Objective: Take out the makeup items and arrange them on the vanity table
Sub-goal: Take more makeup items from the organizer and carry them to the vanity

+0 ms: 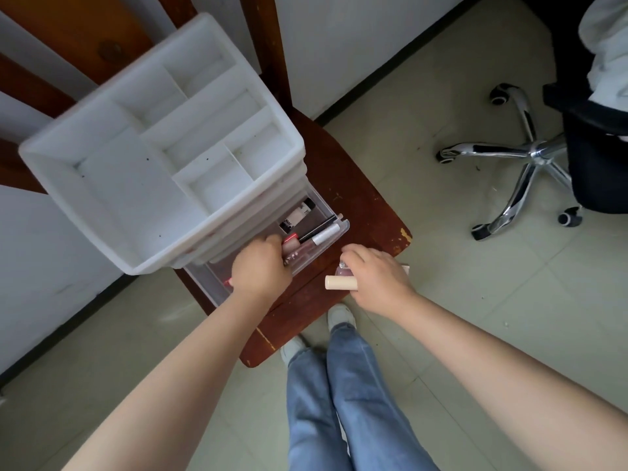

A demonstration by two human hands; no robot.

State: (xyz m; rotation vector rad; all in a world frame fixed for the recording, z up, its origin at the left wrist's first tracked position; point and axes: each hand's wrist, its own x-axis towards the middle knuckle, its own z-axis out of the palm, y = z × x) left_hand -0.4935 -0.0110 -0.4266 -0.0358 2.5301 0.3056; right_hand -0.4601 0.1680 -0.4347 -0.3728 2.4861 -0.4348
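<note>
Nearest: person's legs in blue jeans (343, 396) and light shoes, standing at front edge of a dark brown wooden stool (360, 205).

L hand (261, 266) reaches into the open clear drawer (334, 237), fingers curled down among the contents; whether it grips an item cannot be told.

R hand (377, 280) is beside the drawer, above the stool's front corner, closed round a cream cylindrical tube (341, 282) held horizontal, plus a small pinkish container (344, 269) w/ round cap; hands near each other but apart.

Drawer contents: pink lip-gloss tubes (300, 251), a white-silver tube (325, 234), a thin black pencil (316, 229), a black-white labelled tube (297, 215).

Drawer is the lowest tier of a white plastic organiser (163, 147) on the stool; top-tray compartments hold no items.

Far R: chrome 5-star office chair base (523, 161) on tiled floor.
</note>
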